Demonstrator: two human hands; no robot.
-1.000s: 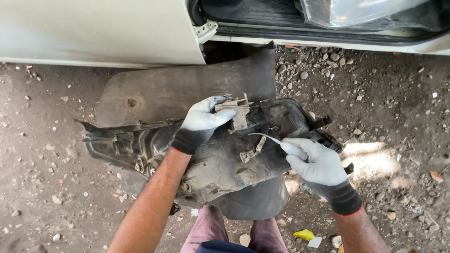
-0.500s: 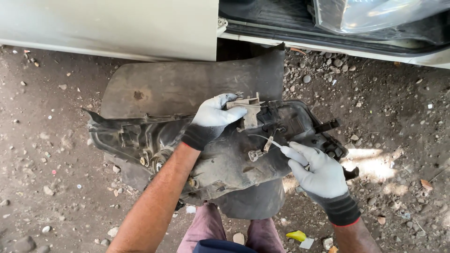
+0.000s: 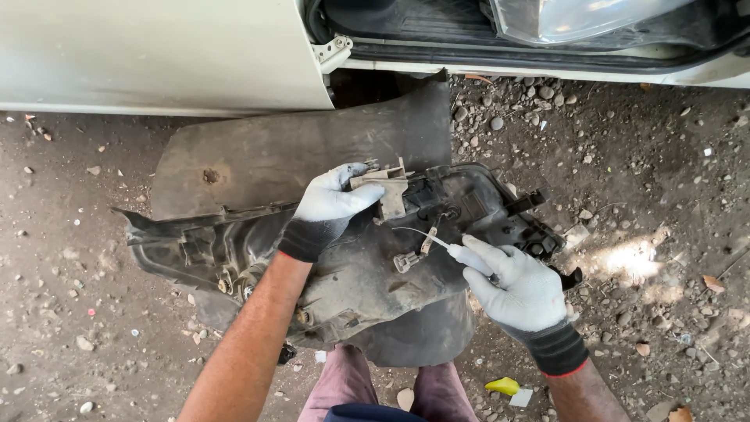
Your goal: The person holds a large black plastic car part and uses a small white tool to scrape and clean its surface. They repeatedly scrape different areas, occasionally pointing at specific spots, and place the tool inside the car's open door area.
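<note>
A dirty black headlight housing (image 3: 351,273) lies back side up across my knees, over a dark plastic liner panel (image 3: 297,152) on the ground. My left hand (image 3: 332,205), in a white glove with a black cuff, grips the housing's top edge beside a grey metal bracket (image 3: 387,191). My right hand (image 3: 516,285), gloved the same way, holds a thin screwdriver (image 3: 445,244) whose tip touches a small fitting (image 3: 426,241) near the middle of the housing.
A white car body panel (image 3: 156,55) and an open dark bay with a clear headlight lens (image 3: 578,19) run along the top. Gravel and dirt ground (image 3: 664,195) surrounds me. A yellow scrap (image 3: 504,385) lies by my right knee.
My right hand has shifted a little toward the housing's middle with the screwdriver. The view has moved slightly. My left hand keeps its grip.
</note>
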